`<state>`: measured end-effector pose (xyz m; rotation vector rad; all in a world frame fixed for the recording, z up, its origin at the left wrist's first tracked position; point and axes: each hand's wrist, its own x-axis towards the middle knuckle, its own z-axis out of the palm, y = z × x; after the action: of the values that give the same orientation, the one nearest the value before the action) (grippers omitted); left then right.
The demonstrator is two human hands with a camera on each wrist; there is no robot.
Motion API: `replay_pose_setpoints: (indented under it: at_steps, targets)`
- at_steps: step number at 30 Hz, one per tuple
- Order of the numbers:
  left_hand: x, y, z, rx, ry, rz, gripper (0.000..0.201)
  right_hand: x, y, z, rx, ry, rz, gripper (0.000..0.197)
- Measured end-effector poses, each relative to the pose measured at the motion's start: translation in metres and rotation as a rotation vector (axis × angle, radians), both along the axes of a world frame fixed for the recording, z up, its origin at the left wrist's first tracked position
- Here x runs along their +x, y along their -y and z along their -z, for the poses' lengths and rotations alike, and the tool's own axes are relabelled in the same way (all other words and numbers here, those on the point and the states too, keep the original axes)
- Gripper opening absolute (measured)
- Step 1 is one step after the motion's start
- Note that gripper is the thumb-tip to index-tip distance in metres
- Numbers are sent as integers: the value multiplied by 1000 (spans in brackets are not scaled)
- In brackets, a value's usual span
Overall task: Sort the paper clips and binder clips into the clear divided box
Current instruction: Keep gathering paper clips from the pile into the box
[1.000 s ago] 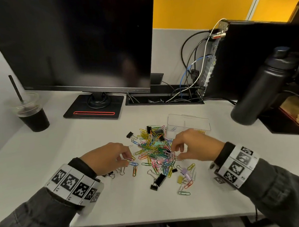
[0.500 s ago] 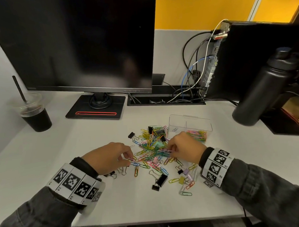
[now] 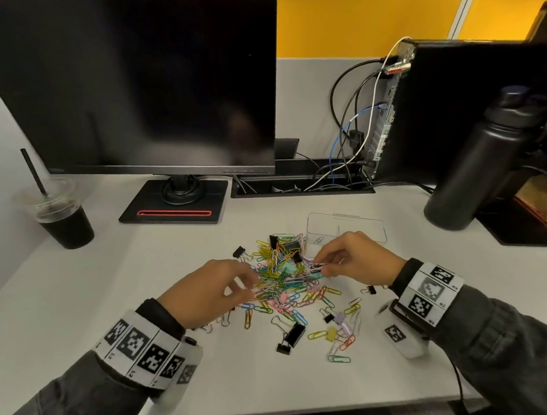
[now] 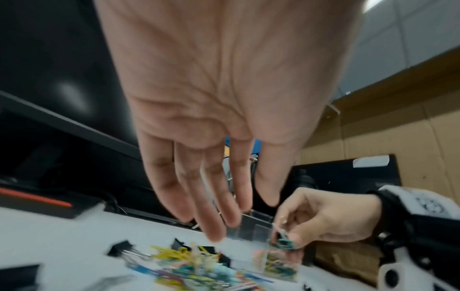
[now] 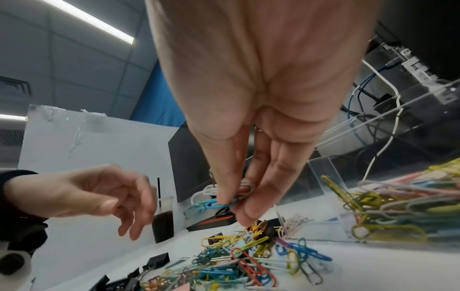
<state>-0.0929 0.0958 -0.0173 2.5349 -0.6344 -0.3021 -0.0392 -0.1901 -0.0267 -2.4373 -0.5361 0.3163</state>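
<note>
Paper clips (image 5: 219,202), a few blue and white ones, are being pinched between the right hand's (image 3: 356,260) thumb and fingertips above the mixed pile (image 3: 284,279) mid-worktop (image 3: 113,308). The left hand (image 3: 207,291) is hovering over the pile's left edge, fingers loosely spread, holding nothing. Behind the right hand, the clear divided box (image 3: 360,225) is sitting toward the back edge, clips lying in one compartment.

Right hand (image 5: 231,198) pinching, left hand (image 3: 207,291) hovering, fingers loose.
</note>
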Motion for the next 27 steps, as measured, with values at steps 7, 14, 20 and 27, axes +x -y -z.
replay_pose_setpoints:
  at_steps: [7,14,20,27]
  targets:
    - [13,63,-10,-701,-451,-288,34,-7,-3,-8,209,-25,35,22]
    - [29,100,-9,-1136,-972,-322,27,-14,-1,-14,248,92,115,16]
    - [32,105,2,-1139,-1000,-331,28,-12,9,-7,275,148,178,13]
    - [34,106,4,-1188,-1047,-383,31,-13,12,-7,429,83,150,15]
